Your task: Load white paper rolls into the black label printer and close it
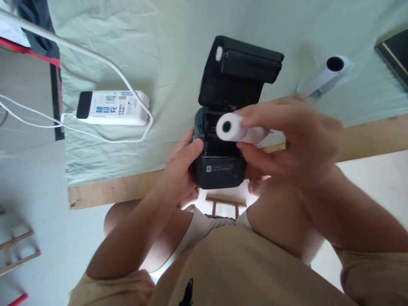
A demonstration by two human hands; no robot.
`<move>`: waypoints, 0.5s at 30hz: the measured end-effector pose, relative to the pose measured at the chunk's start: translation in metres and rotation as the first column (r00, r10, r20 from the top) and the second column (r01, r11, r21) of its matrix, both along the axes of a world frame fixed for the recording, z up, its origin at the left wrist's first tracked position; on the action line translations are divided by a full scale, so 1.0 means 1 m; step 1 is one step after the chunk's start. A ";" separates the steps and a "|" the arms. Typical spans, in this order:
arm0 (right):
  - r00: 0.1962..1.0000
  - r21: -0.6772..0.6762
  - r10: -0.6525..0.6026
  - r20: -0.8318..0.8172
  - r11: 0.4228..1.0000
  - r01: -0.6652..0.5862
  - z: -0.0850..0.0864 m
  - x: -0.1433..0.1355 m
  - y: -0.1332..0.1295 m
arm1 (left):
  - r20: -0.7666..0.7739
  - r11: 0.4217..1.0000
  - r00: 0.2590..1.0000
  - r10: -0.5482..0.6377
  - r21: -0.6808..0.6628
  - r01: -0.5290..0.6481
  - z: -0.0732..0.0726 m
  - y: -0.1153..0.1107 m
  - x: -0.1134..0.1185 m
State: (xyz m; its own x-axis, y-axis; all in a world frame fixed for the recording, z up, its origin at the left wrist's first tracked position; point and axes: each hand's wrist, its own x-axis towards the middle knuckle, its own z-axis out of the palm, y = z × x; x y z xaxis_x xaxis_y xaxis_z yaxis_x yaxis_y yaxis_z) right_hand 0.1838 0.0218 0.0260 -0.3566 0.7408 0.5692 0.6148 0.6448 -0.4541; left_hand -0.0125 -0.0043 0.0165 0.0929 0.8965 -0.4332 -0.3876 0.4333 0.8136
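The left arm (134, 231) and right arm (357, 210) reach inward from the lower corners. The left hand (180, 170) grips with its thumb on top, its other fingers mostly hidden. The right hand (298, 136), slightly blurred, points leftward, thumb and index finger set in a pinch.

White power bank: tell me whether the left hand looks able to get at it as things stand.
Probably not at once: the left hand is holding the black device. Once free, it likely could; most of the white power bank shows uncovered, with a white cable crossing one end.
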 end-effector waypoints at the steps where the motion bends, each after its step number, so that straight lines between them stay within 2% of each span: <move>1: 1.000 0.050 -0.011 0.017 0.999 0.010 -0.002 -0.004 0.002 | -0.008 1.000 1.000 0.011 -0.004 -0.011 0.000 0.000 0.000; 2: 0.999 0.078 -0.020 0.036 0.997 0.017 -0.005 -0.007 0.004 | -0.008 1.000 1.000 0.013 -0.014 -0.013 0.001 -0.001 0.000; 4: 0.998 0.048 -0.019 0.063 0.999 0.016 -0.008 -0.010 0.008 | 0.010 1.000 1.000 0.003 -0.029 -0.003 0.001 -0.002 0.000; 8: 0.999 0.066 0.028 0.036 0.997 -0.030 -0.008 -0.009 0.011 | 0.038 1.000 0.999 -0.003 -0.002 0.003 -0.002 -0.002 -0.001; 11: 0.999 0.126 0.033 -0.016 0.992 -0.031 -0.006 -0.008 0.006 | 0.004 1.000 1.000 0.003 0.026 -0.003 -0.005 -0.003 -0.003; 15: 0.992 0.143 0.123 -0.021 0.983 -0.119 -0.006 -0.008 -0.004 | -0.013 0.999 1.000 0.008 0.041 -0.007 -0.008 -0.002 -0.004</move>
